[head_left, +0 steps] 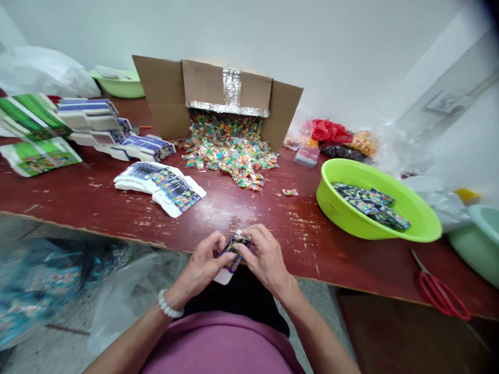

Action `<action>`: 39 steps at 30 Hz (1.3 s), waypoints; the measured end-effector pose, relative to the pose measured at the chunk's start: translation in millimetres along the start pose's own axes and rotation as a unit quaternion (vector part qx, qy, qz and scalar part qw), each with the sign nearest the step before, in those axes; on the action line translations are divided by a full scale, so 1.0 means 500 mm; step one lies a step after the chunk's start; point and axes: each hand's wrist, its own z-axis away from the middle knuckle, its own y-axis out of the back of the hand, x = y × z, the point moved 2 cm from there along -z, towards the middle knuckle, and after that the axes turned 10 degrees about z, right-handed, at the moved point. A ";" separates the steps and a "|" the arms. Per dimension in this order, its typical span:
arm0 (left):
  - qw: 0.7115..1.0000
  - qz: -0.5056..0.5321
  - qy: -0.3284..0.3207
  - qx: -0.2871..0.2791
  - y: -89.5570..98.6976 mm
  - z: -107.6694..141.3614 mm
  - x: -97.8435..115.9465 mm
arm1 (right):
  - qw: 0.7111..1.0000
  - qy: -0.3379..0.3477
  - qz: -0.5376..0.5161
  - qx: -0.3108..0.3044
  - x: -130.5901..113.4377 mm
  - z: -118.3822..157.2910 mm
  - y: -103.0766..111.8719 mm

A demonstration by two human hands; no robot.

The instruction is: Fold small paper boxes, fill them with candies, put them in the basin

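Observation:
A small printed carton, dark with bright colours, is held between both hands at the table's front edge. Its white flap hangs down at the lower end, and a small white tab sticks up at the top. My left hand grips the carton's left side, thumb across its face. On the other side my right hand is closed on the upper part, fingers bent near the tab. Fanned flat cartons of similar print lie to the left. Wrapped candies spill from a cardboard box farther back.
A lime-green basin with several filled-looking cartons stands at the right. Red-handled scissors lie by the front edge. One wrapped candy sits alone. Stacked cartons and green printed packs occupy the left. Plastic bags hold things at the back right.

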 end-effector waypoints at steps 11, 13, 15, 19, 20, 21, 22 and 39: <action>0.999 0.026 0.037 0.016 -0.012 0.014 0.001 | 0.999 -0.015 -0.026 0.033 0.002 0.009 0.000; 0.999 0.034 0.038 0.010 -0.017 0.015 0.004 | 0.999 -0.009 -0.029 0.017 -0.001 0.011 0.000; 0.999 0.029 0.025 0.010 -0.016 0.016 0.008 | 1.000 -0.001 -0.029 -0.007 -0.004 0.015 -0.004; 1.000 0.012 -0.005 0.016 -0.009 0.014 0.017 | 0.999 -0.029 -0.031 0.004 -0.003 0.018 0.000; 1.000 0.015 -0.006 0.013 -0.008 0.015 0.018 | 0.999 -0.031 -0.033 0.005 -0.002 0.017 0.003; 1.000 0.019 -0.006 0.008 -0.007 0.015 0.018 | 0.999 -0.028 -0.034 0.001 -0.001 0.016 0.006; 1.000 0.022 -0.006 0.003 -0.008 0.016 0.016 | 0.999 -0.023 -0.036 -0.007 0.000 0.014 0.010; 0.920 0.105 0.244 -0.290 -0.014 0.041 0.057 | 0.967 0.066 -0.163 -0.187 -0.012 0.003 0.039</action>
